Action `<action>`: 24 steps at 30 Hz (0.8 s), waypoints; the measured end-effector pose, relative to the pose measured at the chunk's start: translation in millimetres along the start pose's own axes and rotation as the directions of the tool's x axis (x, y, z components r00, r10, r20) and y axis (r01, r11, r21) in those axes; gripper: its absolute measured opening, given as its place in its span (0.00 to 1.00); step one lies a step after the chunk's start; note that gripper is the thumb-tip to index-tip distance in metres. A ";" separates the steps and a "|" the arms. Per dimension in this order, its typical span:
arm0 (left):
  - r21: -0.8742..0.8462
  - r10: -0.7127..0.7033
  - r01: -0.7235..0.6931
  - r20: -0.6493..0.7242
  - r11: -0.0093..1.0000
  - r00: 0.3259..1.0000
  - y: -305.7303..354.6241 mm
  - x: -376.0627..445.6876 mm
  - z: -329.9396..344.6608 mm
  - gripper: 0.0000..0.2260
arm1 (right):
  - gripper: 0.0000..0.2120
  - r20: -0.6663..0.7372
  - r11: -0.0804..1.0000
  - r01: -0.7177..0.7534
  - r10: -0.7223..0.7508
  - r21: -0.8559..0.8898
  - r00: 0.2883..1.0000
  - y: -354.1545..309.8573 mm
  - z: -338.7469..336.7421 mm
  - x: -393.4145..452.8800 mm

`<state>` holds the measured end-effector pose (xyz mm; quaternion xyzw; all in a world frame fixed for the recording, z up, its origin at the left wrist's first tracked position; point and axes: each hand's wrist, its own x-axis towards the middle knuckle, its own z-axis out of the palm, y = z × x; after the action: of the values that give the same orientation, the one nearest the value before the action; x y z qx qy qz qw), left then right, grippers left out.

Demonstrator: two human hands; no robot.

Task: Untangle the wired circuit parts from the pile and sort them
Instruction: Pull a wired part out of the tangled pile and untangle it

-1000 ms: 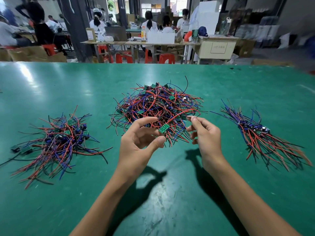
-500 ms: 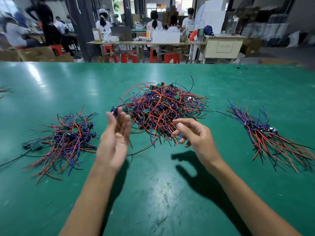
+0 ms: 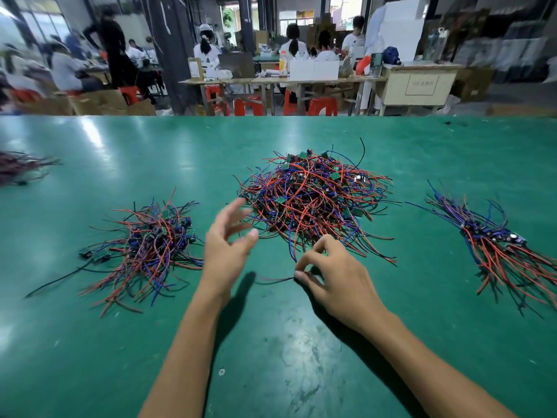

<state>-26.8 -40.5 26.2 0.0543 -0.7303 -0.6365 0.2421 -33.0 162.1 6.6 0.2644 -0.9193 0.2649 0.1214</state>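
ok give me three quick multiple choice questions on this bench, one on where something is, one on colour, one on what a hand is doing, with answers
1. Where does the biggest tangled pile lie?
A. between the two smaller heaps
B. at the far left edge
C. under the left hand

2. What colour is the table top?
A. white
B. green
C. yellow

3. What is the right hand doing?
A. lying flat and open
B. pinching a dark wire
C. lifting a box

Answers: 1 A, the left heap and right bundle flank it. 2 B, the surface is green throughout. 3 B, its fingers close on the wire end, while the left hand is open.
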 end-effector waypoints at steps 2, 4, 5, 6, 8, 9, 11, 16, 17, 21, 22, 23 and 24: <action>0.270 0.094 -0.162 0.248 0.949 0.964 -2.9 -7.0 9.7 0.12 | 0.07 -0.055 1.000 0.007 -0.007 0.007 0.998 3.3 -3.4 -0.6; 0.390 0.093 -0.301 0.470 0.870 0.878 -5.6 -15.1 19.4 0.08 | 0.07 -0.062 1.000 0.020 -0.021 -0.021 0.998 6.7 -6.6 -0.1; 0.417 0.099 -0.361 0.531 0.834 0.842 -6.9 -17.2 22.8 0.08 | 0.07 -0.044 0.999 0.024 -0.026 -0.029 0.999 8.6 -7.4 -0.5; 0.430 0.106 -0.396 0.558 0.811 0.823 -8.1 -18.0 24.5 0.08 | 0.08 -0.019 0.999 0.021 -0.022 -0.029 1.000 10.1 -7.5 -0.8; 0.425 0.100 -0.395 0.567 0.815 0.818 -10.5 -17.1 23.2 0.11 | 0.09 0.023 0.999 -0.009 0.010 -0.035 1.000 11.9 -7.1 -1.2; 0.418 0.092 -0.376 0.560 0.827 0.823 -11.7 -16.4 21.6 0.12 | 0.10 0.031 0.998 -0.020 0.022 -0.059 0.999 12.4 -6.8 -0.6; 0.417 0.078 -0.351 0.545 0.838 0.835 -12.2 -16.1 20.4 0.15 | 0.11 0.049 0.988 -0.011 0.019 -0.154 0.999 12.8 -6.1 0.8; 0.394 0.059 -0.350 0.589 0.850 0.806 -9.5 -16.6 17.2 0.09 | 0.04 0.030 0.974 0.027 -0.021 -0.226 0.999 10.6 -5.7 -2.7; 0.369 0.044 -0.326 0.600 0.871 0.798 -8.0 -16.3 15.8 0.08 | 0.03 -0.018 0.981 0.018 -0.022 -0.195 1.000 9.5 -7.7 -2.9; 0.186 0.129 -0.223 0.415 0.957 0.900 1.2 -11.7 13.8 0.08 | 0.05 -0.326 0.999 -0.026 0.015 -0.031 0.945 8.9 -16.0 1.1; 0.119 0.137 -0.181 0.306 0.976 0.942 3.6 -8.8 11.7 0.08 | 0.07 -0.380 1.000 -0.024 0.028 0.016 0.925 9.1 -18.0 2.0; 0.045 0.129 -0.140 0.187 0.989 0.974 5.7 -5.5 8.8 0.08 | 0.09 -0.412 0.998 -0.028 0.048 0.053 0.910 9.6 -19.5 2.5; -0.055 0.089 -0.085 0.068 0.995 0.994 7.1 -2.1 4.2 0.07 | 0.10 -0.421 0.996 -0.037 0.069 0.083 0.905 10.8 -20.4 2.6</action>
<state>-25.1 -34.6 32.2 -0.0064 -0.7231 -0.6457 0.2453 -39.4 180.0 19.9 0.1798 -0.8678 0.3525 0.3008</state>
